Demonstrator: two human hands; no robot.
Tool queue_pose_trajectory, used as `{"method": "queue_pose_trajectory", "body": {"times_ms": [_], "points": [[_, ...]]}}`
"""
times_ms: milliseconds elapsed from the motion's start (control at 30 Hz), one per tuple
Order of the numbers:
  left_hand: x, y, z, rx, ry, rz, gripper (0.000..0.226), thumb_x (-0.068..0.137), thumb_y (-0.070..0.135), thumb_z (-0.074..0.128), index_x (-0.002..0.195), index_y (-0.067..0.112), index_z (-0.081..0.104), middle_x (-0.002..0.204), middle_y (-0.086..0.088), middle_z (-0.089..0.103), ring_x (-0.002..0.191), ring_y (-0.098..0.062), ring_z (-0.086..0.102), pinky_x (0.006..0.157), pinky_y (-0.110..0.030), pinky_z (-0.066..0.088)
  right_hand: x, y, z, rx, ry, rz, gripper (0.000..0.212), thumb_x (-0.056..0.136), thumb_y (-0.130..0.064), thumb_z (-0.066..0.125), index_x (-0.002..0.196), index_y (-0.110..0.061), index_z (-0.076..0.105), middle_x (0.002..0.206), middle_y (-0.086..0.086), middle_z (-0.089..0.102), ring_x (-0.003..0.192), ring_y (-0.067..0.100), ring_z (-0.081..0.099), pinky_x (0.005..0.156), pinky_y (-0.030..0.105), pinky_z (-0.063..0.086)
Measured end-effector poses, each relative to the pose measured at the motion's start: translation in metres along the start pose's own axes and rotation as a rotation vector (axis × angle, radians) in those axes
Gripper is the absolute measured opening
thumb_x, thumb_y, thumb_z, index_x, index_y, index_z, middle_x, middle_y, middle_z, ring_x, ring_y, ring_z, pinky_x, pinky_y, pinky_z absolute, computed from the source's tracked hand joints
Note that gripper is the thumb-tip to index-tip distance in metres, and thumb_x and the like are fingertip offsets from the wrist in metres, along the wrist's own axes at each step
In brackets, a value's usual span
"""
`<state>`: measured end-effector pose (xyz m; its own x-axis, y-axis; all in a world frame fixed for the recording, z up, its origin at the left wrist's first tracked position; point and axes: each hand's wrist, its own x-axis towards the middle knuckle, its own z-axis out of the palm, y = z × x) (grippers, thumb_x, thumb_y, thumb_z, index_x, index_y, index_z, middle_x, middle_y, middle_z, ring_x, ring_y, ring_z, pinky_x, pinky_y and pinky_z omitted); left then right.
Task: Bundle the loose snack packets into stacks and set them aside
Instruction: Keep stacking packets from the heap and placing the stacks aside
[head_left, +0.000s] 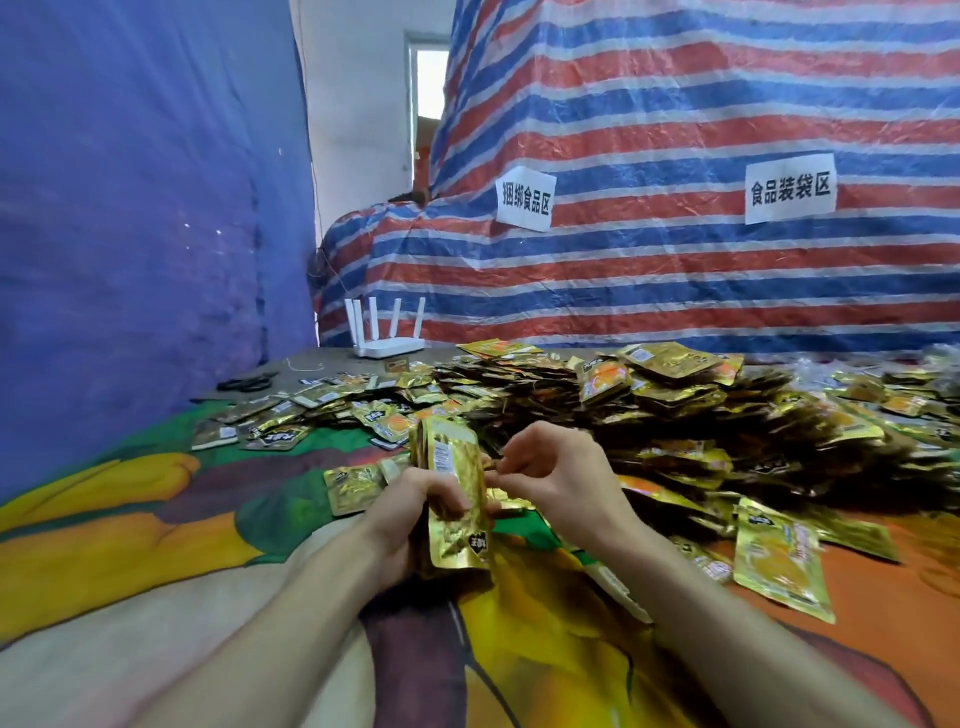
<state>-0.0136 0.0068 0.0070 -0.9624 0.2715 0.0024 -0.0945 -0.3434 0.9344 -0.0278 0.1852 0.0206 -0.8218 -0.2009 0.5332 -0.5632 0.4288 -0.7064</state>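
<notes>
Hundreds of gold snack packets, easy, are heaped in a pile (675, 405) that runs from about 12 o'clock round to 3 o'clock of the hands, on a bright printed cloth (156, 519) that covers the table.

The left hand (410, 514) has its fingers wrapped round a stack of packets (452, 493), held upright on edge just above the cloth, pretty much dead centre. The right hand (550, 467) sits at the stack's 3 o'clock side, fingers curled, thumb and forefinger pinching right at the stack's edge. There might be something thin between them too, but it's too small to tell.

One loose packet (779, 561) lies flat at roughly 4 o'clock of the hands, apart from the heap. Another packet (353, 486) lies just beside the left hand at 9 o'clock.

Further back at 11 o'clock there's a white router (387, 332) with its antennas up, and black scissors (247, 383) at about 10 o'clock. Behind everything hangs a red-blue-white striped tarp (675, 130) with two paper signs (524, 200) stuck on it, and a blue sheet (130, 208) hangs off at 9 o'clock.
</notes>
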Motion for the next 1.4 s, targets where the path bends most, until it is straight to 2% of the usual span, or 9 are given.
{"method": "queue_pose_trajectory", "body": {"times_ms": [167,400,567,733,833,967,1100,1200,1400], "points": [[0.002,-0.001,-0.002,0.037,-0.008,-0.028,0.053,0.051,-0.005,0.058,0.102,0.003,0.069,0.091,-0.021,0.067,0.077,-0.032,0.068,0.071,-0.04,0.056,-0.001,0.009,0.0,0.138,-0.054,0.134,0.031,0.074,-0.018,0.09,0.101,-0.016,0.075,0.085,0.0,0.076,0.082,0.011,0.073,0.078,0.03,0.062],[0.004,0.0,-0.005,-0.085,-0.062,-0.015,0.066,0.049,-0.007,0.054,0.114,-0.001,0.065,0.091,-0.015,0.067,0.072,-0.027,0.066,0.075,-0.042,0.054,-0.004,0.012,-0.016,0.167,-0.1,0.222,0.011,0.081,-0.01,0.083,0.089,-0.016,0.078,0.074,0.0,0.076,0.068,0.012,0.073,0.063,0.02,0.057],[-0.004,0.009,-0.008,-0.366,-0.329,0.021,0.061,0.047,-0.008,0.063,0.108,-0.003,0.069,0.091,-0.014,0.058,0.078,-0.026,0.059,0.077,-0.04,0.054,-0.002,0.003,-0.025,0.78,-0.362,0.396,0.008,0.087,-0.009,0.066,0.08,-0.008,0.07,0.081,0.008,0.065,0.074,0.017,0.063,0.068,0.026,0.05],[-0.007,0.013,-0.005,-0.433,-0.423,0.026,0.063,0.053,-0.008,0.06,0.116,-0.002,0.06,0.092,-0.013,0.054,0.079,-0.024,0.056,0.078,-0.038,0.054,0.0,-0.004,-0.03,1.362,-0.325,0.377,0.02,0.082,-0.014,0.052,0.069,-0.012,0.067,0.074,0.005,0.064,0.078,0.025,0.067,0.087,0.038,0.054],[-0.006,0.011,-0.001,-0.416,-0.445,0.0,0.06,0.055,-0.008,0.058,0.115,-0.003,0.059,0.092,-0.013,0.052,0.08,-0.024,0.053,0.078,-0.039,0.052,0.001,-0.003,-0.026,1.506,-0.277,0.357,0.021,0.076,-0.006,0.054,0.072,-0.01,0.074,0.07,0.002,0.063,0.057,0.016,0.059,0.075,0.036,0.06],[-0.004,0.007,0.0,-0.376,-0.412,-0.024,0.059,0.053,-0.008,0.062,0.111,-0.004,0.058,0.091,-0.014,0.055,0.079,-0.025,0.055,0.078,-0.04,0.052,0.003,-0.001,-0.019,1.308,-0.247,0.362,0.037,0.082,-0.003,0.059,0.106,-0.019,0.081,0.104,0.003,0.077,0.051,0.007,0.059,0.049,0.02,0.056],[-0.001,0.006,0.0,-0.311,-0.124,-0.028,0.051,0.056,-0.002,0.056,0.105,0.0,0.068,0.086,-0.019,0.063,0.072,-0.032,0.063,0.067,-0.046,0.057,0.003,0.004,-0.013,1.054,-0.205,0.312,0.053,0.078,-0.006,0.069,0.128,-0.023,0.066,0.122,0.01,0.073,0.096,0.028,0.075,0.054,0.025,0.059],[0.003,0.008,-0.005,-0.403,0.127,0.09,0.039,0.066,0.003,0.047,0.101,0.003,0.064,0.088,-0.014,0.066,0.072,-0.027,0.064,0.062,-0.04,0.059,0.0,0.002,-0.006,0.841,-0.134,0.277,0.06,0.068,-0.014,0.083,0.126,-0.02,0.068,0.118,0.011,0.074,0.102,0.034,0.074,0.063,0.037,0.062],[0.003,0.016,-0.009,-0.558,0.245,0.3,0.026,0.068,0.009,0.051,0.09,0.005,0.063,0.085,-0.013,0.07,0.072,-0.029,0.071,0.064,-0.037,0.061,-0.011,-0.014,0.023,0.593,-0.101,0.234,0.052,0.067,-0.015,0.094,0.114,-0.02,0.072,0.117,0.004,0.071,0.098,0.018,0.074,0.073,0.04,0.063]]}}
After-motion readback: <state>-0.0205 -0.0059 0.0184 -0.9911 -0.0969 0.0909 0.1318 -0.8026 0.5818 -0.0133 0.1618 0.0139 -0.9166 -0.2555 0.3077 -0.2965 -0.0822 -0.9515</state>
